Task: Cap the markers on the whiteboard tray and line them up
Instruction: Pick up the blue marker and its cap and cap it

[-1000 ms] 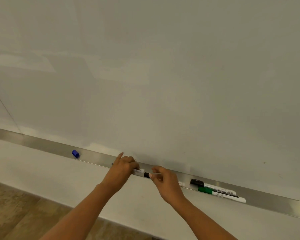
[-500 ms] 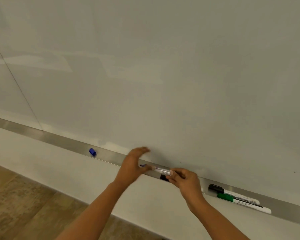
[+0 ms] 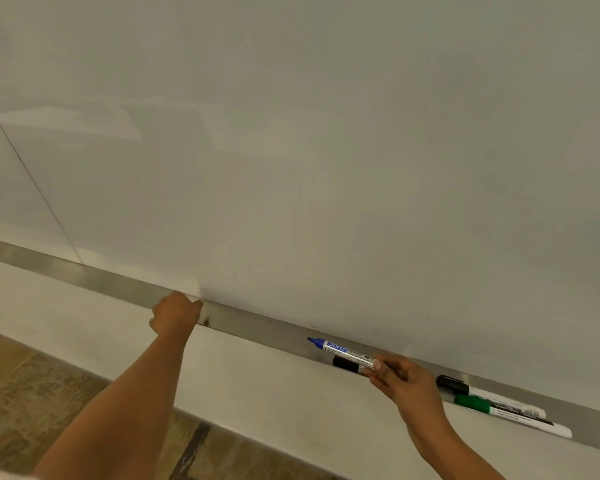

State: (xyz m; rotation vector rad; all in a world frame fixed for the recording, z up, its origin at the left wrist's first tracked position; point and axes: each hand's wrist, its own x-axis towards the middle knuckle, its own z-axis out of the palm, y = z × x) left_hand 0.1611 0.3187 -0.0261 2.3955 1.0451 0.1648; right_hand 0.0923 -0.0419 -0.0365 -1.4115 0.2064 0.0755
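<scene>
My right hand (image 3: 404,381) grips the back end of an uncapped blue marker (image 3: 342,349), its blue tip pointing left just above the metal whiteboard tray (image 3: 257,323). A black-capped marker (image 3: 347,364) lies on the tray right below it, touching my right fingers. Further right on the tray lie another black-capped marker (image 3: 465,388) and a green-capped marker (image 3: 478,405), side by side. My left hand (image 3: 176,311) is stretched out to the left, fingers curled on the tray where the loose blue cap lay. The cap is hidden under that hand.
The whiteboard (image 3: 326,168) fills the upper view, with a panel seam at the far left. Below the tray runs a pale wall (image 3: 257,393), then brown floor (image 3: 32,393) at the bottom left.
My left hand has let go of the blue marker and reached left along the tray to the blue cap's spot. My right hand keeps the marker. The view has shifted left.
</scene>
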